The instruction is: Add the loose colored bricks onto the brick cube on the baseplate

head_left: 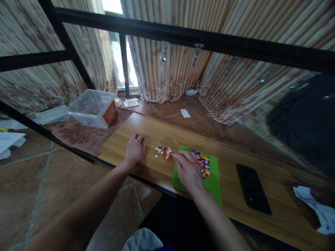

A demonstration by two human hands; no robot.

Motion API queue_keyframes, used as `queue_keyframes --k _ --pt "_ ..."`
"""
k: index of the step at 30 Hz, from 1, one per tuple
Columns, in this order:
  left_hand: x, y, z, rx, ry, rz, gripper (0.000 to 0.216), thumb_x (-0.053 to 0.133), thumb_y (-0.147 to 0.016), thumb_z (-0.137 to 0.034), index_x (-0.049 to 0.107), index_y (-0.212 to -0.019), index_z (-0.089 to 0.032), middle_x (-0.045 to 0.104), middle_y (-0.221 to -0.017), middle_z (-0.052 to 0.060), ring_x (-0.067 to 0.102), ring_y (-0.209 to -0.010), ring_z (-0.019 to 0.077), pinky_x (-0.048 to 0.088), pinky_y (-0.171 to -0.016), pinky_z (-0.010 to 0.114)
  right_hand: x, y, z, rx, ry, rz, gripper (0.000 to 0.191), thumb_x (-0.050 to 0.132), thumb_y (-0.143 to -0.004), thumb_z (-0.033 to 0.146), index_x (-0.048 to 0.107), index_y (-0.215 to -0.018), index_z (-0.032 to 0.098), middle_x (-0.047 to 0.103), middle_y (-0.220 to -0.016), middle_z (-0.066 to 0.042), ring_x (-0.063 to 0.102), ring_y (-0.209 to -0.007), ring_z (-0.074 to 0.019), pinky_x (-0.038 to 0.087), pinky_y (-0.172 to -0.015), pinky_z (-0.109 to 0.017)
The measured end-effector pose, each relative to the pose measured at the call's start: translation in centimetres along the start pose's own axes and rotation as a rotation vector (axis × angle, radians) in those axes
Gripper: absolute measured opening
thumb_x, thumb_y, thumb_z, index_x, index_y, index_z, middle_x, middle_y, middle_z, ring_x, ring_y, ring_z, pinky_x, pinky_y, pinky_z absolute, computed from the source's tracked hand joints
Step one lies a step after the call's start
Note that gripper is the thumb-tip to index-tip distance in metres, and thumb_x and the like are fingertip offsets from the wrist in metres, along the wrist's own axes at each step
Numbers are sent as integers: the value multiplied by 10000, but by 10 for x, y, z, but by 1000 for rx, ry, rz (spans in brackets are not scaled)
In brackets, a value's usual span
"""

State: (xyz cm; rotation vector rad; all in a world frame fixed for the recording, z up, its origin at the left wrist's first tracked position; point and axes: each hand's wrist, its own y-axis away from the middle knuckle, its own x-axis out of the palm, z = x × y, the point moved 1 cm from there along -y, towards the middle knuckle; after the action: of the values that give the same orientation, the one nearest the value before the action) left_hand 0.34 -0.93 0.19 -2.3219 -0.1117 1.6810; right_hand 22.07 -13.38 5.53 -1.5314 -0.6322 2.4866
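My left hand (pixel 135 149) rests on the wooden table with its fingers curled in, left of a small loose pile of toy bricks (pixel 162 152); no object shows in it. My right hand (pixel 188 170) reaches across a green baseplate (pixel 215 188), thumb and fingertips pinched together at the pile's right edge. A bit of red brick (pixel 171 155) shows right at those fingertips. On the baseplate, a block of many-coloured bricks (pixel 205 165) is built up, its left part hidden behind my right hand.
A black phone-like slab (pixel 253 188) lies on the table (pixel 227 150) at the right, with a white cloth or paper (pixel 314 209) beyond it. A clear plastic box (pixel 91 108) stands on the floor at left. A black metal frame (pixel 167 28) crosses above the table.
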Motion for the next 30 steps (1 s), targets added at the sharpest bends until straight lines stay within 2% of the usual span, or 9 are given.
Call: queue_keyframes --k 3,6,10,13,18,21,23,27,30 --pt "0 0 0 0 3 5 258 429 -924 -268 655 -1025 -196 623 -1095 93 639 -933 210 477 -820 311 25 -9 16 -2 86 226 322 454 -944 129 711 -1093 254 665 -1042 -68 547 -976 -222 451 -868 -326" --pt "-1 0 0 7 16 4 255 425 -928 -267 655 -1016 -198 623 -1085 90 637 -933 208 477 -816 307 39 -17 20 40 186 361 363 426 -949 112 676 -1184 228 648 -1109 -95 537 -1031 -243 447 -890 -340" --pt "-1 0 0 -2 27 5 254 422 -931 -267 653 -1015 -200 622 -1088 89 636 -945 209 474 -815 305 43 -24 18 52 249 440 350 402 -961 120 683 -1158 191 640 -1140 -108 543 -1046 -256 448 -904 -348" --pt "0 0 0 -6 27 1 254 423 -930 -263 652 -1021 -205 621 -1103 87 636 -955 212 474 -823 306 45 -24 16 45 262 443 326 405 -958 110 702 -1078 170 649 -1117 -116 556 -1047 -251 451 -903 -337" --pt "0 0 1 7 31 -7 254 423 -925 -259 657 -1008 -204 623 -1089 86 638 -953 212 477 -831 308 42 -11 22 38 102 259 293 420 -959 108 697 -950 203 678 -965 -74 591 -934 -210 461 -847 -315" --pt "0 0 1 5 32 -5 260 426 -921 -268 660 -1014 -201 624 -1099 89 639 -949 217 480 -836 318 21 1 27 67 -143 69 253 456 -970 185 688 -878 224 673 -860 -34 600 -844 -182 468 -796 -300" --pt "-1 -1 0 5 34 -2 269 427 -918 -271 661 -1028 -197 625 -1104 93 640 -947 220 482 -839 324 0 10 24 129 -275 -36 216 486 -965 233 695 -913 230 685 -903 -28 612 -865 -170 473 -806 -299" --pt "-2 -1 0 -1 31 0 277 425 -914 -273 665 -1027 -193 629 -1099 93 642 -939 221 481 -845 324 -36 21 -8 349 -304 -218 193 556 -914 337 724 -900 243 671 -979 -39 607 -952 -195 468 -861 -351" --pt "-2 -1 0 2 34 -10 283 421 -917 -282 665 -1031 -196 630 -1104 92 644 -940 222 483 -836 320 -44 23 -40 456 -288 -288 214 599 -864 393 745 -862 237 645 -999 -54 597 -973 -213 455 -885 -383"
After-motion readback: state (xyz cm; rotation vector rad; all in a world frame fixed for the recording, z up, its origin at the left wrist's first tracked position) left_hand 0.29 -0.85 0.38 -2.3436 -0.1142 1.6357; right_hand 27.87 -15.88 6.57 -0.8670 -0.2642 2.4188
